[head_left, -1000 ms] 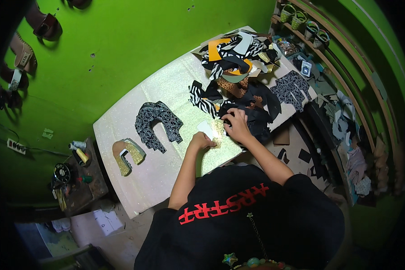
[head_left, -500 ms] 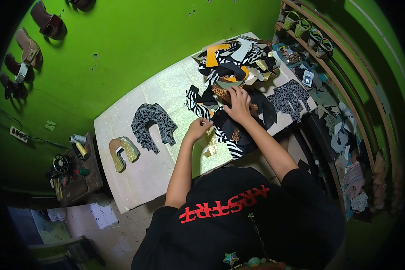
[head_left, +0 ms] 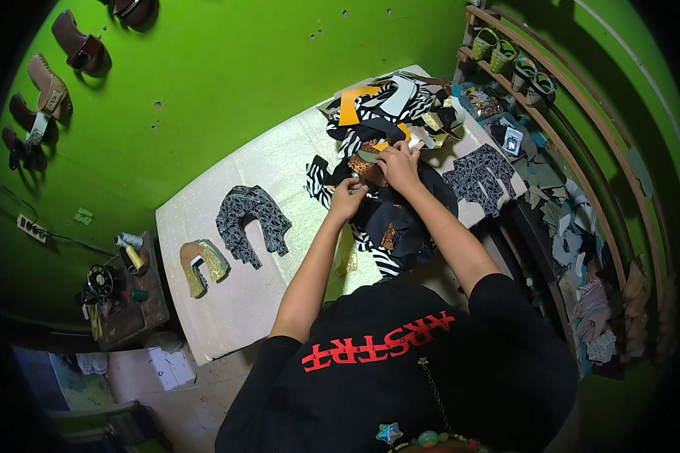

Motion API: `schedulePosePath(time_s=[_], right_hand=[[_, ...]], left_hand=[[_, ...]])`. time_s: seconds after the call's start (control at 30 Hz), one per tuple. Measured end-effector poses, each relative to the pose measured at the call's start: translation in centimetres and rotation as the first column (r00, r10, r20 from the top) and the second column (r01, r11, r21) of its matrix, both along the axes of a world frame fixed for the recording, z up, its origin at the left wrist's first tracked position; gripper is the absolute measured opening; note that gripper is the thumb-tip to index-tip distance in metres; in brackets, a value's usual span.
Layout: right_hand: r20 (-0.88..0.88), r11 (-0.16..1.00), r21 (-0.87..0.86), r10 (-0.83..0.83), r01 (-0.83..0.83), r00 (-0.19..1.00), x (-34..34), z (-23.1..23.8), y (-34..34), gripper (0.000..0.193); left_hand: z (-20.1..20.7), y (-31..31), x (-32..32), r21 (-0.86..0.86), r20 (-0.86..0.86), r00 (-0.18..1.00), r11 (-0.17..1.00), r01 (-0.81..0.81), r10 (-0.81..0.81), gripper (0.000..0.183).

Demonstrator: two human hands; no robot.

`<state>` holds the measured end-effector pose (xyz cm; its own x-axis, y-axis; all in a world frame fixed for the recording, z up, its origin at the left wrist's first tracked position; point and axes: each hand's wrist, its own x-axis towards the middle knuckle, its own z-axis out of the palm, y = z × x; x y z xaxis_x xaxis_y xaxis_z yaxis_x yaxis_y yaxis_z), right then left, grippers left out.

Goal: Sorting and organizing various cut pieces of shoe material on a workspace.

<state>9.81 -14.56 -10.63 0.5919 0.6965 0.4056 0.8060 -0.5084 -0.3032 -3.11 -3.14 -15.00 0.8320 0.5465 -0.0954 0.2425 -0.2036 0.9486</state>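
A heap of cut material scraps (head_left: 393,98), in zebra stripes, black, yellow, white and gold, lies on the right part of the pale table (head_left: 227,325). At its near side my left hand (head_left: 347,199) is closed in a pinch beside a leopard-print piece (head_left: 361,167); what the fingertips hold is too small to make out. My right hand (head_left: 400,167) is closed at the edge of a small olive-green scrap (head_left: 368,156) over the leopard piece, its fingers partly hidden. Black scraps (head_left: 400,226) and zebra-striped strips (head_left: 385,263) spread beneath my forearms.
Left on the table are a grey-black patterned arch-shaped stack (head_left: 234,211) and a smaller gold-and-tan one (head_left: 213,260). Another patterned stack (head_left: 480,177) sits at the right edge. A side stand (head_left: 143,298) holds thread spools. Shoes (head_left: 502,54) line a wooden rack.
My left hand has moved up and right, closer to the leopard-print piece. The right hand has shifted slightly left, its fingers drawing in at the green scrap. The view has tilted slightly.
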Motion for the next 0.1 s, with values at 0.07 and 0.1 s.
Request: schedulePosePath(time_s=[0.07,0.1], right_hand=[[-0.103,0.999,0.034,-0.005,0.008,0.995,0.11,0.75,-0.13,0.02],[-0.156,0.999,0.039,-0.025,0.032,0.987,0.26,1.27,-0.38,0.019]], left_hand=[[-0.48,0.62,0.8,-0.115,-0.014,1.0,0.993,-0.007,0.006,0.041],[-0.13,0.62,1.34,-0.229,-0.032,1.0,0.973,-0.008,0.001,0.042]])
